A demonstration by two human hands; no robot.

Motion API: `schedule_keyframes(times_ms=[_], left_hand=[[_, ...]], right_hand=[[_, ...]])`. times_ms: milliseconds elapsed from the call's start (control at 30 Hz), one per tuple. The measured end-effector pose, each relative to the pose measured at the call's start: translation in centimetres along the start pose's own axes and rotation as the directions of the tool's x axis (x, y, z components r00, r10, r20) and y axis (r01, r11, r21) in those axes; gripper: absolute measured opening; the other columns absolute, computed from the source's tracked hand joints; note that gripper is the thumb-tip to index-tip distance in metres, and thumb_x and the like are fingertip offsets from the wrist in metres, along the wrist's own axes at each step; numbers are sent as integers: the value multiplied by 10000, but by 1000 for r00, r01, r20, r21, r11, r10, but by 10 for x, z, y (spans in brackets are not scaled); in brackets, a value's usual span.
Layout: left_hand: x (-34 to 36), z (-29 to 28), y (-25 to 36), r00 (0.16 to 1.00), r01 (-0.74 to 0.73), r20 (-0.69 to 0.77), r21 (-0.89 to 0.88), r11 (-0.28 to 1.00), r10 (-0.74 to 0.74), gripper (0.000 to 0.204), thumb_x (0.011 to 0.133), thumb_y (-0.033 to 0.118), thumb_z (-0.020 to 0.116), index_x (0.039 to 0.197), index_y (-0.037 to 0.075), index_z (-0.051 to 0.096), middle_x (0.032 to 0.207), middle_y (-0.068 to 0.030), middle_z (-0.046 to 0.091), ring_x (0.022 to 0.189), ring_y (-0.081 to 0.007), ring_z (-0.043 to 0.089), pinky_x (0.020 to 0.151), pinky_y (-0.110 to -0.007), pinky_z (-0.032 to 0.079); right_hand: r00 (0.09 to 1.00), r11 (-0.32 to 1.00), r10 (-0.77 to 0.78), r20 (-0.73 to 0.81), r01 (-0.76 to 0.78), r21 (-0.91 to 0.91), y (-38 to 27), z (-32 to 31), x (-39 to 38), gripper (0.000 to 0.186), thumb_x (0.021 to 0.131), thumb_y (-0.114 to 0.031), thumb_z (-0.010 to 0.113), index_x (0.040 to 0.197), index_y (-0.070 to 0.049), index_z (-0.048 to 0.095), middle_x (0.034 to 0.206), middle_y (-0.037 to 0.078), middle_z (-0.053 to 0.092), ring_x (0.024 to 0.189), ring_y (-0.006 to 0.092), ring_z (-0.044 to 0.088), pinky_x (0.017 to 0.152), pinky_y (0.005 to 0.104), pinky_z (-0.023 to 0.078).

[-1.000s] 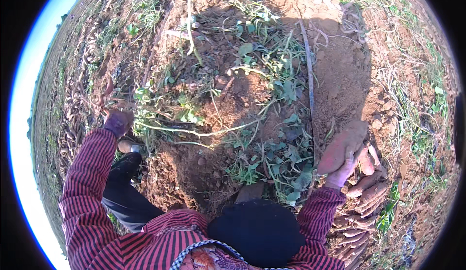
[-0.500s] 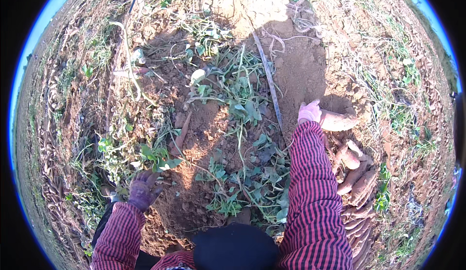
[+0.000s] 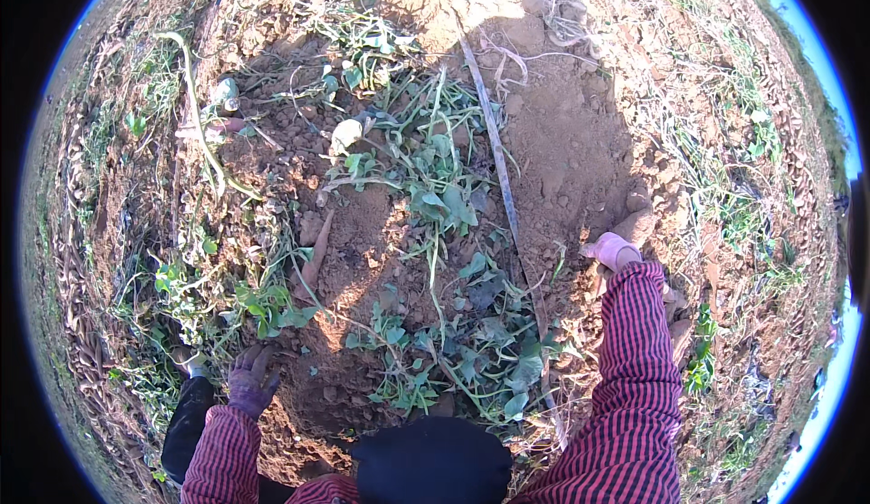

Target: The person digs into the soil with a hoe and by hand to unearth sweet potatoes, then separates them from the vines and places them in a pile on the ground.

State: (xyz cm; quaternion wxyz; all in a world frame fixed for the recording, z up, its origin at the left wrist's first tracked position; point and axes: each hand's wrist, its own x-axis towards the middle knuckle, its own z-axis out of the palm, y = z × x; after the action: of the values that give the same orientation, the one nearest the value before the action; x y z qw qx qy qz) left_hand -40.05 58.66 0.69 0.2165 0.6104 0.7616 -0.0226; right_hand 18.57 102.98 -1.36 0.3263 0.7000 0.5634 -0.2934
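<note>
My right hand [image 3: 612, 251], in a pink glove, is just above the soil on the right with its fingers pointing left and nothing visible in them. A sweet potato [image 3: 640, 220] lies just beyond that hand. More sweet potatoes [image 3: 680, 332] are piled beside my right forearm, which partly covers them. At the lower left, my left hand [image 3: 251, 379] in a dirty purple glove rests on the ground, fingers spread, by some green leaves [image 3: 272, 309]. A long reddish sweet potato [image 3: 313, 259] lies in the loose soil beyond my left hand.
Leafy vines [image 3: 444, 205] cover the middle of the ridge. A long narrow strip [image 3: 494, 141] runs from far to near between vines and bare soil [image 3: 571, 132]. Another reddish root [image 3: 222, 127] lies at the far left. A dark rounded shape [image 3: 433, 463] blocks the lower centre.
My right hand has come nearer and a little to the right, off the sweet potato it was on. The left hand stays on the ground, its fingers still spread.
</note>
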Motion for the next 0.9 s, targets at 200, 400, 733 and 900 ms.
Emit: schedule_keyframes(times_ms=[200, 400, 733, 900], left_hand=[[20, 2, 9, 999, 8, -38, 40, 999, -6, 449, 750, 320, 699, 1125, 105, 576, 1129, -140, 562, 1050, -366, 533, 880, -492, 424], [28, 6, 19, 987, 150, 42, 140, 979, -157, 475, 781, 382, 695, 1147, 113, 559, 1137, -139, 551, 1071, -374, 520, 896, -491, 413], [40, -8, 27, 984, 161, -44, -163, 973, -170, 336, 796, 196, 680, 1112, 110, 605, 1104, -134, 620, 1023, -383, 584, 856, -487, 479], [51, 14, 52, 909, -262, -325, 44, 964, 262, 449, 848, 184, 620, 1277, 84, 535, 1252, -156, 558, 1172, -340, 526, 949, -462, 449]], right_hand=[[867, 879, 73, -493, 177, 442, -54, 19, 68, 821, 775, -372, 762, 1373, 54, 396, 1243, 239, 582, 1139, 310, 588, 939, 413, 486], [926, -89, -170, -338, 327, 941, -54, 62, 37, 867, 722, -283, 811, 1401, 20, 365, 1242, 146, 566, 1090, 243, 575, 919, 357, 478], [786, -671, 89, -611, 501, 547, 62, 45, -34, 614, 846, -163, 711, 1370, -52, 412, 1233, 99, 549, 1096, 245, 566, 908, 408, 508], [885, -235, 258, -389, 448, 863, 50, 59, -72, 416, 947, -226, 598, 1301, -28, 505, 1150, 102, 598, 982, 203, 610, 844, 291, 520]])
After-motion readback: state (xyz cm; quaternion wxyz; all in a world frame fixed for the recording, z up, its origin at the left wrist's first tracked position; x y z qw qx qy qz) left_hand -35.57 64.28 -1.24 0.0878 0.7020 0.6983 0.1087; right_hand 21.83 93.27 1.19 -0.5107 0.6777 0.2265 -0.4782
